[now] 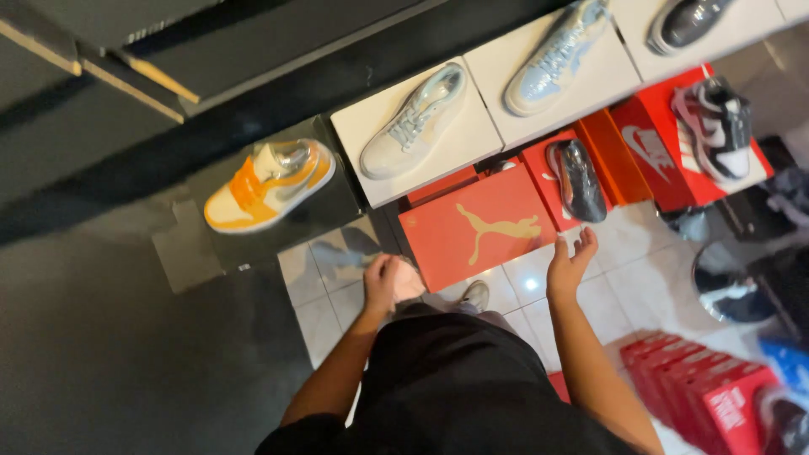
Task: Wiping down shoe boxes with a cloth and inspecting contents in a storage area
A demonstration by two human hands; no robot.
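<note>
I look down past my black shirt at a row of shoes on boxes. My left hand hangs curled over the white tiled floor, with something pale under its fingers; whether it holds that, I cannot tell. My right hand is open with fingers spread, close to the front edge of a red shoebox and just below a dark shiny shoe standing on another red box. An orange and white sneaker sits on a black box at left.
Two pale sneakers rest on white boxes along the dark wall. A black and white sneaker tops red boxes at right. A stack of red boxes stands at lower right. My shoe shows on the tiles.
</note>
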